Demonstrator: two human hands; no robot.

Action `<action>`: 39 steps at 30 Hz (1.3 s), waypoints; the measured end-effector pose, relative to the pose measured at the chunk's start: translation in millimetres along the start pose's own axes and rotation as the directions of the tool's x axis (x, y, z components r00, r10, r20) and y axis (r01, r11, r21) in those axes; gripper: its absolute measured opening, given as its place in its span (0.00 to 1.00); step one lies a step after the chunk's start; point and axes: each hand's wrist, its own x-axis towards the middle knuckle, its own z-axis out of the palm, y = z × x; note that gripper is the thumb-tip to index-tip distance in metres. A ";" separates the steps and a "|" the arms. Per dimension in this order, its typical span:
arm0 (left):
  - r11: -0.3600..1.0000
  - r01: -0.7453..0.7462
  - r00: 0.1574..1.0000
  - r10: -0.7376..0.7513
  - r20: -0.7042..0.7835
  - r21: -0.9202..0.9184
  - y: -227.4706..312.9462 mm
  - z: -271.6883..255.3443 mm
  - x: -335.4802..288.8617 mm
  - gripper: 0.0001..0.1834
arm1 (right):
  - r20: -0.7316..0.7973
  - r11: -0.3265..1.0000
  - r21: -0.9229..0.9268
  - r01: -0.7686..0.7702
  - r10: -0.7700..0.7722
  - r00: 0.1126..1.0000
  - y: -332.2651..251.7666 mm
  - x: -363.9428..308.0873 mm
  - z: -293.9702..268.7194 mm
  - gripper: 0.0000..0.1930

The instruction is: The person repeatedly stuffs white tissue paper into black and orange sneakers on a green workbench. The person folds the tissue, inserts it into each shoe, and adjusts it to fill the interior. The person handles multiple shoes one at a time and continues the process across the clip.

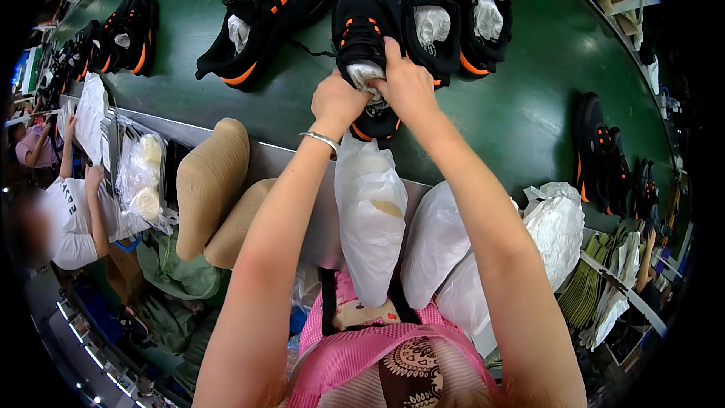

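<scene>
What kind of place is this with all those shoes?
Probably a shoe factory line. Many matching black-and-orange sneakers lie on a long green belt, both hands, left hand and right hand, press white paper into one shoe, and other workers stand alongside.

- Black sneaker (365,53) with orange lace accents and orange sole trim
- White stuffing paper (367,75)
- Dark green conveyor belt (521,106)
- Silver bracelet (321,138)
- Pink checked apron (362,355) with a brown paisley patch
- White bags (370,219)
- Tan shoe lasts (211,181)
</scene>
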 end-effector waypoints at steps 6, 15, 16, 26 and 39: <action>0.995 0.070 0.948 -0.087 -0.306 -0.065 7.6 16.7 -11.0 0.23 | -0.173 0.999 -0.023 -0.041 0.037 0.984 -4.5 -5.8 19.5 0.24; 0.992 -0.050 0.999 0.051 0.005 -0.113 -17.7 0.9 9.4 0.44 | -0.151 0.831 -0.243 0.500 -0.542 0.827 -40.5 13.9 -43.9 0.21; 0.997 -0.005 1.000 0.006 0.011 -0.074 -6.3 -6.6 2.7 0.44 | -0.161 0.796 -0.294 0.529 -0.587 0.793 -40.7 20.9 -34.2 0.18; 0.994 0.046 0.998 -0.041 -0.047 0.098 -2.7 -8.3 5.8 0.36 | 0.023 0.519 -0.430 0.739 -0.811 0.584 -53.7 60.0 -22.4 0.07; 0.897 -0.345 0.884 0.409 -0.224 0.276 -59.1 -7.4 64.1 0.29 | -0.196 0.674 -0.411 0.613 -0.723 0.663 -67.7 7.9 -43.3 0.03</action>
